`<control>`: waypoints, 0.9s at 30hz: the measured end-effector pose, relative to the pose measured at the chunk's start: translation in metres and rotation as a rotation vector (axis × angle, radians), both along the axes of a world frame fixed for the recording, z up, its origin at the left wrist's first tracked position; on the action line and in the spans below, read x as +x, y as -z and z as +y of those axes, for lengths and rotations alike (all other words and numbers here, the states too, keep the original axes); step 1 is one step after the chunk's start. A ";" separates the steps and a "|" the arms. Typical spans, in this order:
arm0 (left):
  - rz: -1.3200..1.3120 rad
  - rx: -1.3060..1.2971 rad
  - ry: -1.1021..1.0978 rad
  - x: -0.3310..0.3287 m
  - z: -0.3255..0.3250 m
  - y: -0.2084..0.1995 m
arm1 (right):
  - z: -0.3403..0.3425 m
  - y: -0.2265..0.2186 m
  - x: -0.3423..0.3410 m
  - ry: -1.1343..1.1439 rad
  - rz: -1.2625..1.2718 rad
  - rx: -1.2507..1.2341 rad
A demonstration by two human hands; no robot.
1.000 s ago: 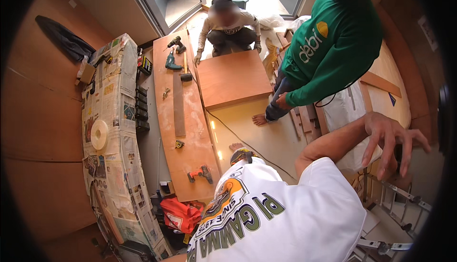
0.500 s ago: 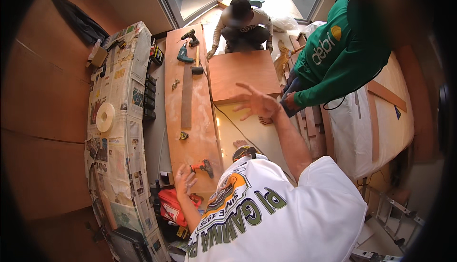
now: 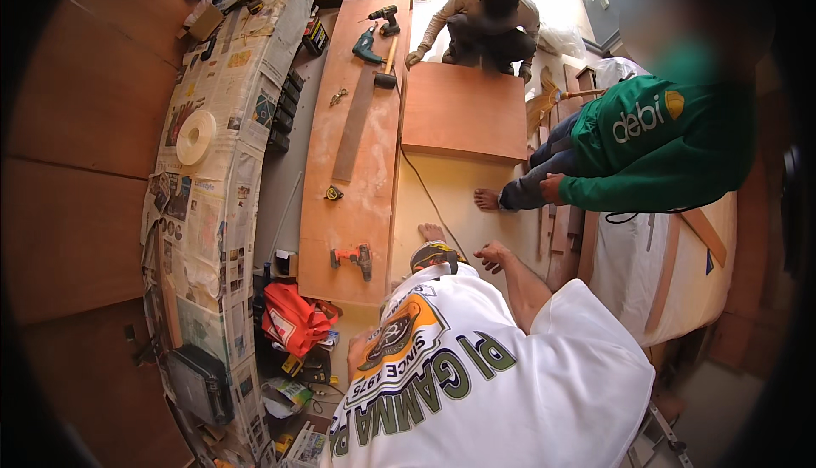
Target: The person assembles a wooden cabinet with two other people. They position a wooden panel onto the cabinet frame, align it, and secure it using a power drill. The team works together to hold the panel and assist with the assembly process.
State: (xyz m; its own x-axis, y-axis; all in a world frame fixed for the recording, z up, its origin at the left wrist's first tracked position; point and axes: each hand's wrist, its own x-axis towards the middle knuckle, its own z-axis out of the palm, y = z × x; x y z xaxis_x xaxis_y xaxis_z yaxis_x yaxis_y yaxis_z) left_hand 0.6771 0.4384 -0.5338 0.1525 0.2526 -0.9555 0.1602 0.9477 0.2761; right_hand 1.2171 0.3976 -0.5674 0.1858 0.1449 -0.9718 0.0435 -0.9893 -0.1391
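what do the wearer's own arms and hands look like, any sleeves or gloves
The right hand wears no glove, and no watch shows on the bare right forearm. A loose, short white sleeve covers the upper arm, part of a white shirt with an orange and dark emblem and dark green lettering. The left hand cannot be made out.

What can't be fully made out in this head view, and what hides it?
All in the head view:
Left arm: mostly hidden by the white shirt, leaving the hand's pose unclear.
Red bag: fabric hides any contents.
Metal ladder: cut off by shirt and lower edge.
Tape measure: markings too small.
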 end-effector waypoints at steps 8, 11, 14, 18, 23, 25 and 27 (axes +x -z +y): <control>0.140 0.231 -0.089 -0.007 0.052 0.041 | 0.136 -0.042 -0.020 0.160 0.092 0.553; 0.126 0.276 -0.130 0.039 0.071 0.004 | 0.132 -0.043 -0.017 0.127 0.084 0.584; 0.108 0.293 -0.124 0.049 0.074 -0.001 | 0.120 -0.035 -0.013 0.090 0.076 0.523; 0.155 0.222 -0.102 0.032 0.046 0.014 | 0.078 -0.022 -0.014 0.032 0.062 0.345; 0.214 0.219 0.026 0.038 0.005 0.013 | 0.013 -0.008 -0.002 0.064 -0.013 0.125; 0.227 0.211 0.024 0.001 -0.014 0.054 | 0.024 -0.013 -0.013 0.041 0.013 0.137; 0.096 0.212 -0.019 0.009 -0.019 0.050 | 0.011 -0.009 -0.010 0.085 0.000 0.137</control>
State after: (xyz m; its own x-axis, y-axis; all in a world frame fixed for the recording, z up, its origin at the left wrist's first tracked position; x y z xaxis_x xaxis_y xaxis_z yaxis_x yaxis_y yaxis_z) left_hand 0.6864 0.4192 -0.5838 0.0568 0.4514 -0.8905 0.1784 0.8730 0.4539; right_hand 1.2073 0.4085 -0.5584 0.2033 0.2595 -0.9441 -0.0399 -0.9612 -0.2728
